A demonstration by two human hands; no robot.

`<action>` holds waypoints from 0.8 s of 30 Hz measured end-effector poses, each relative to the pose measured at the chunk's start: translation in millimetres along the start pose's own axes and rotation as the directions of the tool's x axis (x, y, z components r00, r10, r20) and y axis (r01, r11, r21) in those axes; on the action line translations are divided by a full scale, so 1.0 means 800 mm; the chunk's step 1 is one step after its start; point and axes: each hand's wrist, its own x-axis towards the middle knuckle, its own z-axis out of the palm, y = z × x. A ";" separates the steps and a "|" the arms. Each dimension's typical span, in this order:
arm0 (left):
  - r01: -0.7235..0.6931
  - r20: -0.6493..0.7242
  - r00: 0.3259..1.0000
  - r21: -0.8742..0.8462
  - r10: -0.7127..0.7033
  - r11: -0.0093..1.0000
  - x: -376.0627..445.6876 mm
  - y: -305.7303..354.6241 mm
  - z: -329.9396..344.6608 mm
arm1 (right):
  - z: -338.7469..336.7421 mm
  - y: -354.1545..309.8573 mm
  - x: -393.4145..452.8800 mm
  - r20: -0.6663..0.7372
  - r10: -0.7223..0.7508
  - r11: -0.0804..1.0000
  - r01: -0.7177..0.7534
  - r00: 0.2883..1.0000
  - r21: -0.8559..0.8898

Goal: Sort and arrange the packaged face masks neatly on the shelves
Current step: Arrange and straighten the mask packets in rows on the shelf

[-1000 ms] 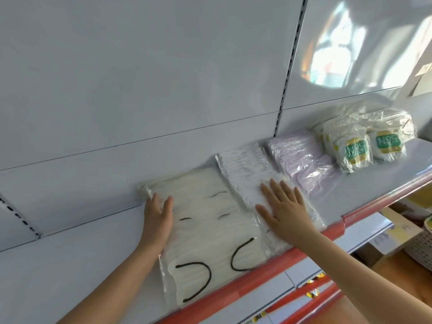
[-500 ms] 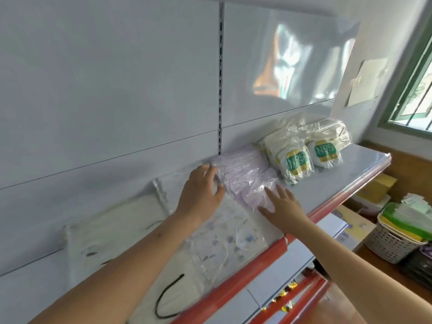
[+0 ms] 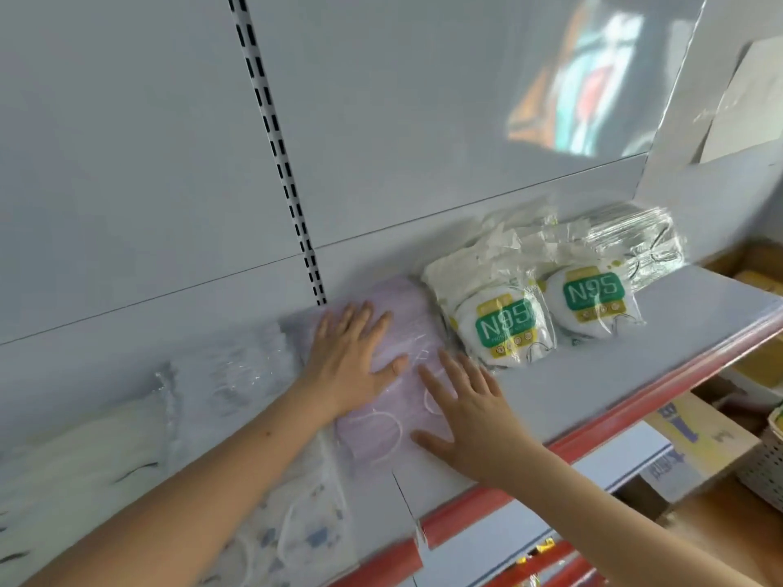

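Both our flat, straight-fingered hands, left hand (image 3: 354, 358) and right hand (image 3: 466, 410), pressed the crinkly clear-wrapped lilac mask pack (image 3: 392, 400); neighbouring glossy white packs (image 3: 504, 328) read "N95".

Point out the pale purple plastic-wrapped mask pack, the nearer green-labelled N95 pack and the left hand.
Pale purple plastic-wrapped mask pack (image 3: 381, 434): head view, front half.
Nearer green-labelled N95 pack (image 3: 504, 326): head view, green label.
Left hand (image 3: 351, 358): head view, back of hand.
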 end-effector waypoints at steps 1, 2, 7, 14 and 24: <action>0.023 -0.046 0.999 0.005 -0.023 1.000 0.006 -0.004 -0.006 | 0.003 0.003 0.005 -0.022 -0.013 1.000 0.012 1.000 -0.006; 0.057 -0.064 0.996 0.014 -0.056 0.998 0.011 -0.007 -0.009 | 0.007 0.004 0.011 -0.024 -0.018 1.000 0.018 1.000 -0.021; 0.069 0.073 0.994 0.098 -0.077 0.993 0.009 0.006 0.005 | 0.017 -0.002 0.036 -0.037 0.004 0.996 -0.008 0.999 -0.090; 0.138 0.201 0.968 0.086 -0.152 0.987 0.029 0.001 -0.031 | 0.017 -0.006 0.032 -0.254 0.043 0.991 -0.073 0.966 -0.114; 0.146 0.326 0.939 -0.094 -0.108 0.985 0.049 0.004 -0.040 | -0.012 -0.033 0.066 -0.178 0.244 0.969 -0.232 0.953 0.084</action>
